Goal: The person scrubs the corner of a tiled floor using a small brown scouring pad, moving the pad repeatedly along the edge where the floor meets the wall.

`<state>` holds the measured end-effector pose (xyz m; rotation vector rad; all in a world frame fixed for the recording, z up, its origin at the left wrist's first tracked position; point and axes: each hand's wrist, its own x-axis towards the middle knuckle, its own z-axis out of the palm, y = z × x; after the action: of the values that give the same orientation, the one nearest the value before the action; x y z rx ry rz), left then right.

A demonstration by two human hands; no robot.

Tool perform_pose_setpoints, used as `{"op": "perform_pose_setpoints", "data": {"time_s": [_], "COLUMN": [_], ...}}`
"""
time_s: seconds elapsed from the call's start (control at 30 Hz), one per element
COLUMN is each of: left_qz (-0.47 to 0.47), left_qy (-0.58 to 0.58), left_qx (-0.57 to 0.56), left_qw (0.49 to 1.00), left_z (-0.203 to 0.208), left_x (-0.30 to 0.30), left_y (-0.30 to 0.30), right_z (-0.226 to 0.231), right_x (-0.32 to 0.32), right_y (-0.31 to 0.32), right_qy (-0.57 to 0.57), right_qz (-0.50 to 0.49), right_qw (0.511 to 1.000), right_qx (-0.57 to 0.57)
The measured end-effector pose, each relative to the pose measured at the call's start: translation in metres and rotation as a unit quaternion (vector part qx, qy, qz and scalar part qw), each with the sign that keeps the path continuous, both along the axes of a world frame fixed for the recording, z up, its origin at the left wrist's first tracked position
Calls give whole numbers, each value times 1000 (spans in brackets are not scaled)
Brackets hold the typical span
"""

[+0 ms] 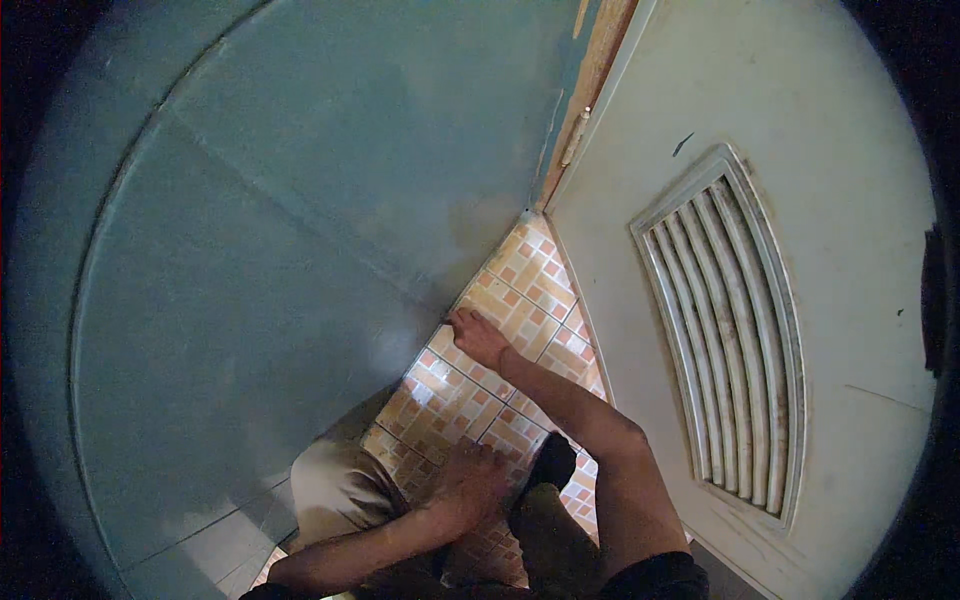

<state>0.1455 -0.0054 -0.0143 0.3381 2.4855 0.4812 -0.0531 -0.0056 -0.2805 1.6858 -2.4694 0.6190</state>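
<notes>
Adjoining curled fingers of right hand [481,340], blue wall [290,270] meeting tiled floor [535,290], left hand [470,490] blurred, both grips unclear.

Pale door [820,120] with slatted vent [727,335]

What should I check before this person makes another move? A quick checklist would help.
1. Bare right hand at the foot of the blue-green painted wall: ok.
2. Anything small inside that hand: cannot tell.
3. Bare left hand away from the wall: ok.
4. Left fingers' grip: cannot tell, too blurred.
5. Flat cream door with slatted vent apart from both hands: ok.
6. Orange-and-white patterned tile floor dry: cannot tell; it shines.
</notes>
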Motion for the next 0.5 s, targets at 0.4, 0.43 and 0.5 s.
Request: {"op": "perform_pose_setpoints", "data": {"time_s": [0.4, 0.43, 0.5], "left_qz": [0, 0, 50], "left_qy": [62, 62, 62], "left_qx": [5, 5, 15], "left_qw": [998, 998, 997], "left_z": [-7, -6, 2], "left_x": [6, 5, 7], "left_y": [0, 0, -3], "right_z": [-7, -8, 11], "right_x": [-1, -11, -24], "right_y": [2, 3, -2], "right_qy": [-175, -175, -14], "right_qz": [17, 16, 4], "right_qw": [983, 983, 995], "right_qx": [-47, -47, 96]}}
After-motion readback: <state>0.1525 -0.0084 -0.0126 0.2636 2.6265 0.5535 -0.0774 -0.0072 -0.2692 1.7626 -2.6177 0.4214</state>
